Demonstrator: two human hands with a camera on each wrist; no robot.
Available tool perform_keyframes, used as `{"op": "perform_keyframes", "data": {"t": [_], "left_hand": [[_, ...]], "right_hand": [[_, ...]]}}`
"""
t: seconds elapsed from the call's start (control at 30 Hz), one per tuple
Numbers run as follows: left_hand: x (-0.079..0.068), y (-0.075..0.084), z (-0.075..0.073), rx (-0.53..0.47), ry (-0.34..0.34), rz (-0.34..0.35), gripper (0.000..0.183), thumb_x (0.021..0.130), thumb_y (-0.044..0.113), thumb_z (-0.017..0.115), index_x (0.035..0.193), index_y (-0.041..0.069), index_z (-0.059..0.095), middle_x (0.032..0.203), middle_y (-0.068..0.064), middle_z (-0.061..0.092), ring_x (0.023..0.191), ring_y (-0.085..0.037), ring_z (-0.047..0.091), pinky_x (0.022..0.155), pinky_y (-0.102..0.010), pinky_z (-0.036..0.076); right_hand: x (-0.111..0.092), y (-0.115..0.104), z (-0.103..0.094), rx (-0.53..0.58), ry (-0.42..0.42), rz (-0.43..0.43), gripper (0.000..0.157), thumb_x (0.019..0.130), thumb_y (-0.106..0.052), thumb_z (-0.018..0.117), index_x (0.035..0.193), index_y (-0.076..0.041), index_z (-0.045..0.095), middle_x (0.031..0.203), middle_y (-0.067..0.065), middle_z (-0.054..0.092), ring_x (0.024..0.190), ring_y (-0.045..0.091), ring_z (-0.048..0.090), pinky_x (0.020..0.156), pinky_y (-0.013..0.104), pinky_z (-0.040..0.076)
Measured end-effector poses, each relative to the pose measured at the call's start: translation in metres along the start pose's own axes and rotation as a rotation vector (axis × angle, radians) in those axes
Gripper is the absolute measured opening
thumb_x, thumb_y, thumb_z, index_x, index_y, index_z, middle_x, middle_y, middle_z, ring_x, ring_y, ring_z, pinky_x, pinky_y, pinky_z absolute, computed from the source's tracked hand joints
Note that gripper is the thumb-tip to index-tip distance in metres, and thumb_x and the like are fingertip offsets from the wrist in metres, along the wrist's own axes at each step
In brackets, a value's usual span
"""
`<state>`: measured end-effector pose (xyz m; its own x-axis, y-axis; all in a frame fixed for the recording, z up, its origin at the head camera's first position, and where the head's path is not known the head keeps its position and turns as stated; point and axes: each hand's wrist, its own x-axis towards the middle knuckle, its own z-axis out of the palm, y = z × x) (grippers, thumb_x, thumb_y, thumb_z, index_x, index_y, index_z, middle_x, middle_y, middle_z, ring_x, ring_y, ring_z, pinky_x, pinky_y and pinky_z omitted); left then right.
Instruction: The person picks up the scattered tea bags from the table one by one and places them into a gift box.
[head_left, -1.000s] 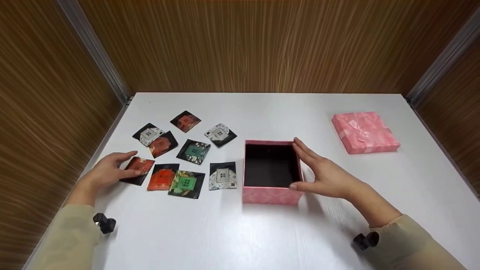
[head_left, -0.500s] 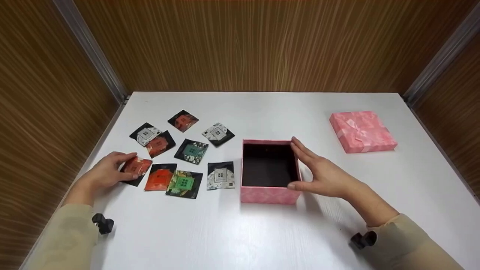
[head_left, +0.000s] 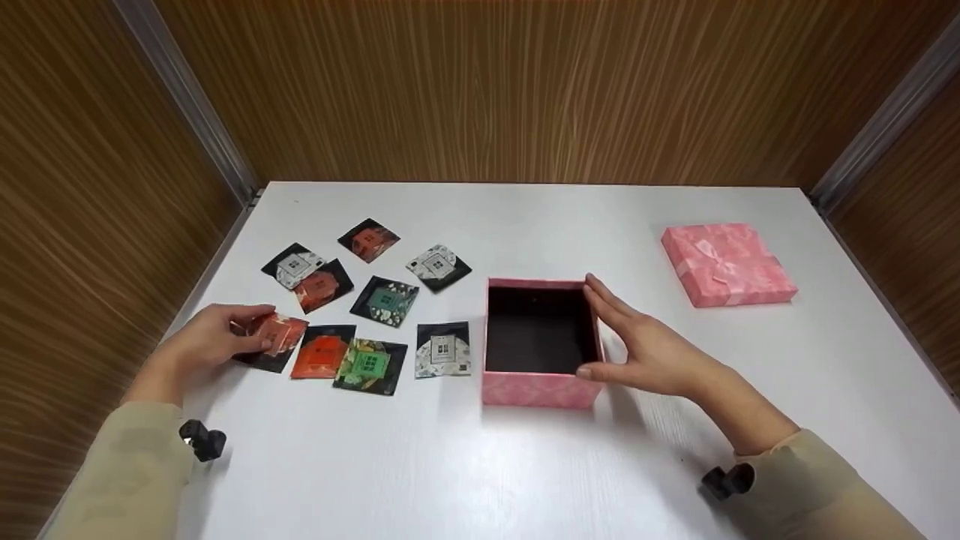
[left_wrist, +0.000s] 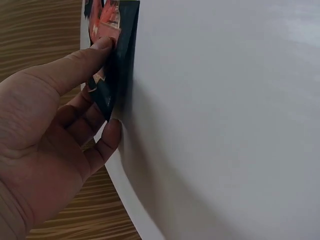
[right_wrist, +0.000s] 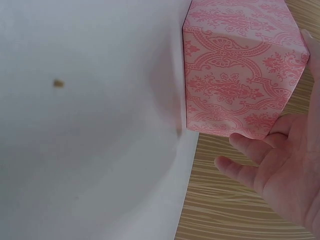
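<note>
A red-and-black square sachet (head_left: 279, 334) is at the left of the table, pinched at its left side by my left hand (head_left: 210, 337). In the left wrist view the thumb lies on the printed face of the sachet (left_wrist: 107, 30), with curled fingers below. My right hand (head_left: 660, 356) holds the right side of an uncovered pink gift box (head_left: 540, 390). Its thumb sits over the near right corner and its fingers reach the far right corner. The box's dark inside shows no contents. In the right wrist view the box (right_wrist: 235, 85) shows its patterned side.
Several more flat sachets lie left of the box, among them a green one (head_left: 370, 366), an orange one (head_left: 322, 352) and a white one (head_left: 442, 350). A pink lid (head_left: 729, 264) with a bow rests at the back right. Wood-grain panels (head_left: 480, 90) enclose the white table.
My left hand has shifted slightly left, and the sachet's left part now shows bent up between thumb and fingers. The right hand and the box stay in place.
</note>
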<state>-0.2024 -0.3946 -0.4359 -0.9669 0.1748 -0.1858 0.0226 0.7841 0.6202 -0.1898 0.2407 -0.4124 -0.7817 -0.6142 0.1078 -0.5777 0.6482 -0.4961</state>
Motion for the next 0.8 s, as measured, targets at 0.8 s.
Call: {"op": "perform_keyframes", "data": {"t": [0.8], "left_hand": [[-0.002,0.095,-0.041,-0.042,0.086,0.009,0.053,0.099,0.04,0.077,0.143,0.01,0.069,0.129,-0.017,0.067,0.101,-0.026,0.057,0.075,-0.022,0.052]], "right_hand": [[-0.002,0.0,0.001,0.007,0.0,0.008,0.111,0.091,-0.061,0.077,0.171,-0.011,0.017,0.178,-0.001,0.008,0.151,0.03,0.04,0.117,0.055,0.04]]}}
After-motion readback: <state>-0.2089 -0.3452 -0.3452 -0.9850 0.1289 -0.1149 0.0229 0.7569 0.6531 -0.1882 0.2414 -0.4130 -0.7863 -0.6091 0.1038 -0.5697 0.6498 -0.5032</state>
